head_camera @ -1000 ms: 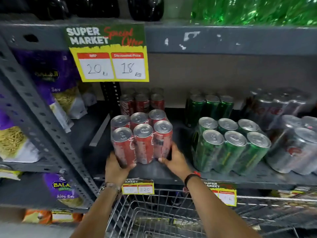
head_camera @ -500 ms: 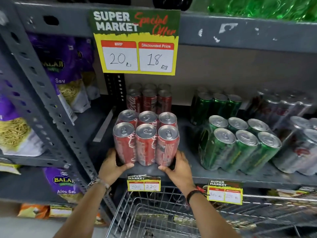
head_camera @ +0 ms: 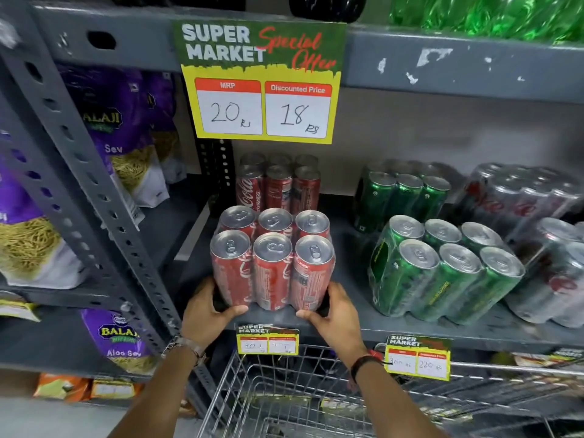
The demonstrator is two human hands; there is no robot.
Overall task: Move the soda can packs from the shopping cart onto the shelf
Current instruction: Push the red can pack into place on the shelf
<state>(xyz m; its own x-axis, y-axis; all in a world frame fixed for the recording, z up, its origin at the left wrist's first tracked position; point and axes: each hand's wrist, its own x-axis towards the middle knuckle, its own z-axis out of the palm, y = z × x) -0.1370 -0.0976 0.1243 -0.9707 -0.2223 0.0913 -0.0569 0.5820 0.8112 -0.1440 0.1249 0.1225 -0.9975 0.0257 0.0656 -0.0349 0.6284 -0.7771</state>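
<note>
A shrink-wrapped pack of red soda cans [head_camera: 271, 263] stands upright near the front edge of the grey metal shelf [head_camera: 410, 327]. My left hand [head_camera: 208, 311] grips its lower left side. Its lower right side is held by my right hand [head_camera: 335, 314]. Behind it stands another red can pack [head_camera: 278, 188] at the back of the shelf. The wire shopping cart [head_camera: 284, 403] is below the shelf, under my forearms; its inside is mostly hidden.
Green can packs [head_camera: 442, 273] and silver can packs [head_camera: 553, 263] fill the shelf to the right. A slanted grey upright [head_camera: 94, 200] and purple snack bags [head_camera: 126, 131] stand to the left. A special-offer sign [head_camera: 262, 83] hangs from the upper shelf. Price tags [head_camera: 268, 339] are clipped to the shelf edge.
The red pack has come upright and settled flat near the shelf's front edge, both hands staying low on its sides. The camera view has shifted left and slightly closer.
</note>
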